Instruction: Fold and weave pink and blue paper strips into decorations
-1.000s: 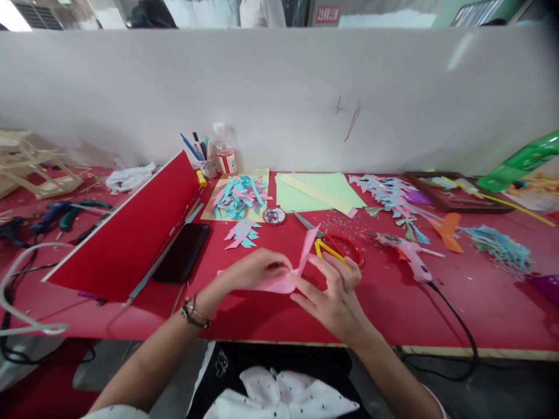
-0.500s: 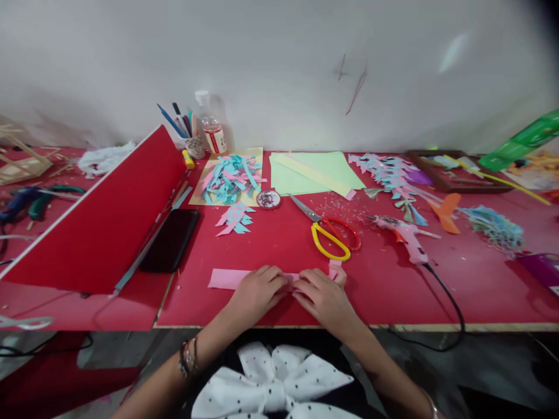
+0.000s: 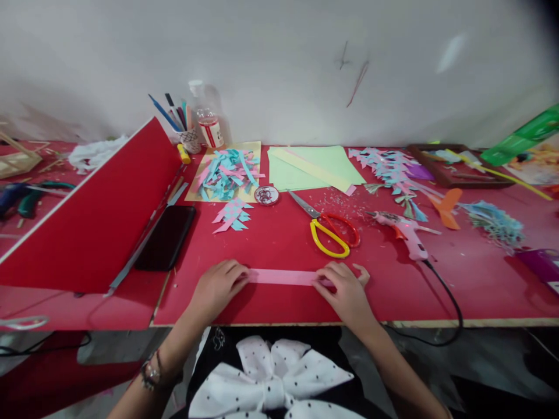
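Observation:
A long, narrow strip of folded pink paper [image 3: 283, 277] lies flat on the red table [image 3: 279, 238] near its front edge. My left hand [image 3: 217, 286] presses on the strip's left end with curled fingers. My right hand [image 3: 345, 289] presses its right end, fingers laid flat and the thumb stuck out. Just behind the strip lie scissors [image 3: 329, 229] with one yellow and one red handle.
A pink glue gun [image 3: 406, 233] with a black cord lies to the right. A black phone [image 3: 166, 237] and a tilted red board [image 3: 94, 215] sit left. Cut blue and pink paper pieces [image 3: 229, 174], green sheets [image 3: 312, 167], a pen cup [image 3: 187, 137] and a bottle [image 3: 208, 119] line the back.
The pink paper was lifted and folded, then laid flat. My hands, together at its middle half a second ago, have slid apart to its two ends.

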The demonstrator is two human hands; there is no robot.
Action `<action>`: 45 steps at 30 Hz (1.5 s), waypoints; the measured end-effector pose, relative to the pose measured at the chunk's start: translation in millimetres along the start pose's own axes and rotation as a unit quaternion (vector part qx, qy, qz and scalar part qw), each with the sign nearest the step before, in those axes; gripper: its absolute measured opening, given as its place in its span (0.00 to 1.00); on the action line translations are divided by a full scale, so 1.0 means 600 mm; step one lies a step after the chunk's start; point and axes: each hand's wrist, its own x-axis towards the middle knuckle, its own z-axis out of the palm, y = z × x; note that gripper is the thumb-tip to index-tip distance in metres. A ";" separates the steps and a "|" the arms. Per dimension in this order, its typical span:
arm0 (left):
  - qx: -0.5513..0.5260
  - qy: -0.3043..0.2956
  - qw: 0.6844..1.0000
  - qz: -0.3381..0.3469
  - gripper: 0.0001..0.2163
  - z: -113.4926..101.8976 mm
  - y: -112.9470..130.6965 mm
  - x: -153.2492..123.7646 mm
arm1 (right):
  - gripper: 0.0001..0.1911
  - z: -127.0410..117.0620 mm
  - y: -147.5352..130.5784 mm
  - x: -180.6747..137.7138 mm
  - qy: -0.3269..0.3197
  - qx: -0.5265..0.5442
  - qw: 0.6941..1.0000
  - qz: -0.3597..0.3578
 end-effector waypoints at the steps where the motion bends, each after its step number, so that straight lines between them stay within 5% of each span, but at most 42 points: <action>1: 0.004 0.003 1.000 -0.016 0.11 -0.002 -0.008 -0.005 | 0.08 -0.001 0.004 -0.001 0.002 0.001 1.000 0.005; 12: 0.096 0.072 0.991 -0.066 0.12 -0.011 -0.070 -0.057 | 0.06 -0.020 0.051 -0.021 0.000 -0.063 0.998 0.022; 17: 0.131 0.071 0.988 0.031 0.16 0.000 -0.006 -0.061 | 0.14 -0.010 -0.004 -0.012 0.067 -0.113 0.990 -0.045; 20: 0.094 0.037 0.991 0.093 0.17 0.019 0.046 -0.059 | 0.19 0.015 -0.061 -0.013 0.019 -0.069 0.986 -0.151; 23: 0.082 0.035 0.994 0.067 0.19 0.034 0.076 -0.059 | 0.27 0.038 -0.100 -0.024 -0.057 -0.048 0.971 -0.229; 27: 0.074 0.052 0.995 0.047 0.23 0.036 0.074 -0.066 | 0.31 0.040 -0.095 -0.040 -0.084 -0.065 0.975 -0.193; 38: 0.131 0.109 0.985 -0.039 0.20 0.017 -0.004 -0.099 | 0.31 -0.010 0.025 -0.102 -0.030 -0.164 0.985 -0.034; 45: 0.209 0.175 0.955 -0.117 0.11 -0.004 0.005 -0.103 | 0.16 -0.030 0.028 -0.055 -0.004 -0.160 0.986 -0.046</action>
